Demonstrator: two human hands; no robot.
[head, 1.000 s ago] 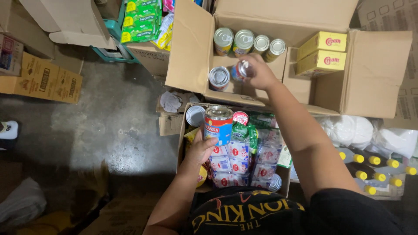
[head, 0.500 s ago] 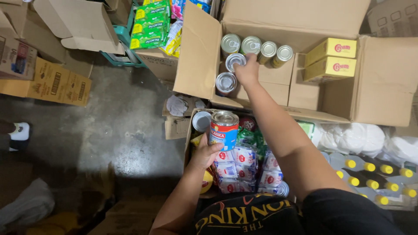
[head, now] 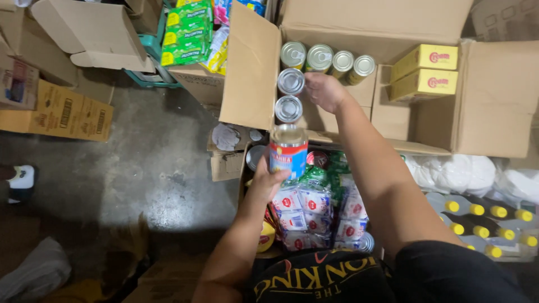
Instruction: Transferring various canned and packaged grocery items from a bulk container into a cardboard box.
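My left hand [head: 268, 180] grips a tall blue-and-red metal can [head: 288, 150] just below the big brown cardboard box [head: 252, 67]. My right hand [head: 324, 90] rests inside, fingers curled beside silver cans [head: 290, 82]; grip unclear. A bump could tip them.

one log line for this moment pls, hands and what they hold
left hand: holds red-and-blue can upright | right hand: at can inside cardboard box | yellow cartons in box
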